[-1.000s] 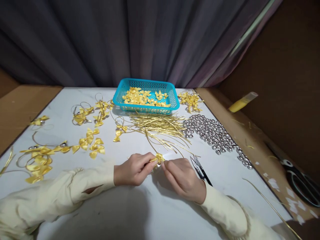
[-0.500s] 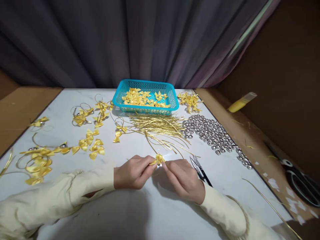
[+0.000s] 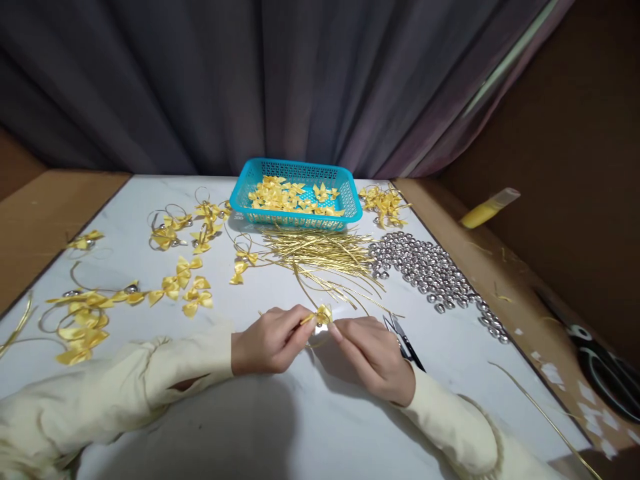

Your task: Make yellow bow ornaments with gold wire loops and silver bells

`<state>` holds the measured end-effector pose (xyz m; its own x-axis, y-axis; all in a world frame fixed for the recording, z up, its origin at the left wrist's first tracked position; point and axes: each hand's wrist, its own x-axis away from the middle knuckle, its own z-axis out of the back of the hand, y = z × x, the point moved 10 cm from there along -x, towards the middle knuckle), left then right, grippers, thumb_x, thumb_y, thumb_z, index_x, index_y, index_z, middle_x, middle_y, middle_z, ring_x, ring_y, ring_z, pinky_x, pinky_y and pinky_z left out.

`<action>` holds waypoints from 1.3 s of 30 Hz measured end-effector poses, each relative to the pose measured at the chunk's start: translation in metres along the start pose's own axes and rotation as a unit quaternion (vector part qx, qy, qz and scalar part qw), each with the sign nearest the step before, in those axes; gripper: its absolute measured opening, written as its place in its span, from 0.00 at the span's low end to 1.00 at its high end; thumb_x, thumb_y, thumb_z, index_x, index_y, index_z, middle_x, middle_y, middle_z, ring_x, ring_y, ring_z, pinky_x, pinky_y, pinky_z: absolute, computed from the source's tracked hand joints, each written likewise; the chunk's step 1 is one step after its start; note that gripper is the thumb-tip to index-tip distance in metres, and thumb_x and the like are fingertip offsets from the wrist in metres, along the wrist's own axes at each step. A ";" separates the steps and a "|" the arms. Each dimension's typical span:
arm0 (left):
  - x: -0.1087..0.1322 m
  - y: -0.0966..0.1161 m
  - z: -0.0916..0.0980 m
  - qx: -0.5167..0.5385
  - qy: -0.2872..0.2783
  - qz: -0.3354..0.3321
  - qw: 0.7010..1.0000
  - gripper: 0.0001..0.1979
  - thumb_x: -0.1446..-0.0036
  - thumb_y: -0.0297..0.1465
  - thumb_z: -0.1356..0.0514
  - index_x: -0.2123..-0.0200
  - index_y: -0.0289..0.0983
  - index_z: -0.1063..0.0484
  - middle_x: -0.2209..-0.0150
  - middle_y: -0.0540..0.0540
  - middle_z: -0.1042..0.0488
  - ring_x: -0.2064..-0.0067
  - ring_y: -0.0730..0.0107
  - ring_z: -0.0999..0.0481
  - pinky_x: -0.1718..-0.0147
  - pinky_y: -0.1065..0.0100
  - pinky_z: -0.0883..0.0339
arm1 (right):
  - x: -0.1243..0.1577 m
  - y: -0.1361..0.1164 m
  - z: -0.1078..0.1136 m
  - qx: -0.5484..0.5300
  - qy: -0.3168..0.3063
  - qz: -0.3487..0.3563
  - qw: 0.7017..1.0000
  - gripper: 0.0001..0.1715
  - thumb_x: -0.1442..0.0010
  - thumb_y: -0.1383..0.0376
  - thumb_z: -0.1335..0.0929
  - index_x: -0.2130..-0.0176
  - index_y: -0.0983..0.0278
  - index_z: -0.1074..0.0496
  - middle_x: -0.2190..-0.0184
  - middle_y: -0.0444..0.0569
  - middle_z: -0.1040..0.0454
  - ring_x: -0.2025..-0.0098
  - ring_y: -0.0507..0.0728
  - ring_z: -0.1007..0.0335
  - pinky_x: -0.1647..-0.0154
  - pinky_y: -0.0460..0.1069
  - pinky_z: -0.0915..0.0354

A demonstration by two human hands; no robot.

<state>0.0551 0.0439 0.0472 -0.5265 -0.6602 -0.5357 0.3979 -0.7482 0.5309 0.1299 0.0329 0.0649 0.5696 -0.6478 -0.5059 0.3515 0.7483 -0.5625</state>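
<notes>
Between finger and thumb, my left hand (image 3: 275, 340) grips a small yellow ribbon bow (image 3: 323, 313) above the table. A shiny silver bead (image 3: 319, 325) shows at the bow's underside. My right hand (image 3: 373, 353) is closed in a pinch at the bow's right edge; what lies between its fingertips is too small to make out. Beneath the bow, a thin gold cord (image 3: 316, 345) curves between the two hands. Black-handled thread snips (image 3: 406, 343) lie just beyond my right hand, partly covered by it.
A turquoise basket (image 3: 296, 218) of yellow bows stands at the back. Before it lies a bundle of gold cords (image 3: 320, 250), with silver beads (image 3: 425, 267) to the right. Corded bows (image 3: 83, 327) spread over the left. Scissors (image 3: 607, 373) and a yellow tube (image 3: 489, 208) lie right.
My right fingertips have drawn slightly away from the bow, and more of the cord beneath it shows. The whole view has shifted a little; my left hand keeps its grip.
</notes>
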 end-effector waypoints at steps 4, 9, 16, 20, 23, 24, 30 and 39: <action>0.000 0.008 -0.001 -0.041 -0.006 -0.042 0.998 0.10 0.37 0.26 0.58 0.69 0.36 0.41 0.81 0.52 0.34 0.83 0.76 0.34 0.81 0.75 0.41 | 0.000 0.000 -0.002 0.008 -0.010 -0.006 1.000 0.16 0.36 0.71 0.45 0.72 0.66 0.36 0.83 0.44 0.37 0.81 0.50 0.43 0.78 0.46 0.46; 0.002 0.010 -0.005 -0.073 -0.019 -0.066 0.995 0.12 0.36 0.27 0.59 0.68 0.36 0.40 0.81 0.52 0.33 0.82 0.74 0.32 0.80 0.74 0.39 | 0.002 0.001 -0.005 0.009 -0.023 -0.013 1.000 0.17 0.35 0.71 0.46 0.71 0.66 0.36 0.82 0.44 0.37 0.81 0.50 0.42 0.78 0.46 0.45; 0.004 0.017 -0.005 -0.089 -0.011 -0.111 0.990 0.11 0.38 0.24 0.58 0.69 0.35 0.40 0.81 0.51 0.33 0.82 0.74 0.33 0.81 0.73 0.39 | 0.004 0.003 -0.009 0.016 -0.038 -0.036 0.999 0.19 0.34 0.68 0.47 0.73 0.64 0.38 0.83 0.42 0.38 0.81 0.49 0.43 0.78 0.45 0.45; 0.005 0.020 -0.007 -0.096 -0.014 -0.126 0.987 0.11 0.39 0.24 0.58 0.69 0.35 0.40 0.81 0.51 0.33 0.82 0.73 0.33 0.82 0.72 0.39 | 0.004 0.003 -0.010 0.025 -0.036 -0.033 0.998 0.19 0.34 0.68 0.47 0.73 0.64 0.39 0.82 0.42 0.39 0.81 0.49 0.42 0.78 0.44 0.44; 0.006 0.022 -0.008 -0.096 -0.018 -0.135 0.986 0.11 0.39 0.23 0.58 0.69 0.35 0.40 0.81 0.50 0.32 0.81 0.72 0.33 0.82 0.72 0.38 | 0.004 0.002 -0.011 0.030 -0.038 -0.027 0.998 0.19 0.34 0.68 0.47 0.73 0.64 0.39 0.83 0.42 0.38 0.81 0.49 0.42 0.79 0.44 0.44; 0.007 0.022 -0.009 -0.094 -0.020 -0.137 0.986 0.11 0.39 0.23 0.58 0.69 0.35 0.39 0.81 0.50 0.32 0.81 0.72 0.32 0.82 0.72 0.38 | 0.005 0.001 -0.011 0.033 -0.038 -0.027 0.998 0.19 0.34 0.68 0.48 0.73 0.64 0.39 0.83 0.42 0.38 0.81 0.49 0.42 0.79 0.44 0.44; 0.008 0.026 -0.010 -0.098 -0.028 -0.163 0.981 0.12 0.40 0.23 0.58 0.71 0.35 0.39 0.81 0.49 0.32 0.81 0.72 0.33 0.82 0.72 0.38 | 0.005 0.000 -0.013 0.039 -0.040 -0.026 0.998 0.19 0.33 0.68 0.48 0.73 0.64 0.39 0.83 0.42 0.39 0.81 0.49 0.43 0.79 0.44 0.44; 0.005 0.024 -0.003 -0.103 0.002 -0.150 0.983 0.10 0.41 0.23 0.56 0.72 0.36 0.39 0.82 0.50 0.33 0.81 0.73 0.33 0.82 0.72 0.39 | 0.003 0.010 -0.011 -0.011 -0.059 -0.067 0.996 0.18 0.34 0.67 0.47 0.74 0.63 0.40 0.81 0.42 0.40 0.79 0.49 0.42 0.78 0.44 0.43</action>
<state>0.0646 0.0224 0.0556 -0.6410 -0.4075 -0.6504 0.3685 -0.9068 0.2049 0.1265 0.0368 0.0508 0.6025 -0.7197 -0.3450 0.4152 0.6518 -0.6346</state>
